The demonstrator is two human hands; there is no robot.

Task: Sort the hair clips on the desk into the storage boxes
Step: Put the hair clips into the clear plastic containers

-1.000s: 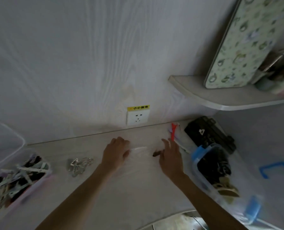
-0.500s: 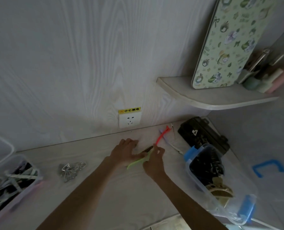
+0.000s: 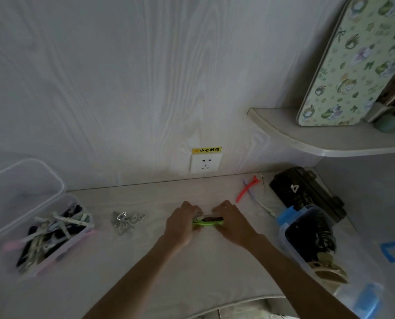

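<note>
Hair clips, a green one [image 3: 207,223] topmost, are bunched between left hand [image 3: 183,223] and right hand [image 3: 232,221], fingers grasping at centre worktop [image 3: 145,272]. Nine o'clock box [image 3: 53,231] holds plenty; red clip [image 3: 246,189] (one o'clock) and silver clips [image 3: 126,221] remain.

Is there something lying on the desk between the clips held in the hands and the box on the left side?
Yes. A small pile of silver clips lies on the desk between the green clip, which both the left hand and right hand grip, and the pink-edged storage box. Lifting the clip clears it.
</note>
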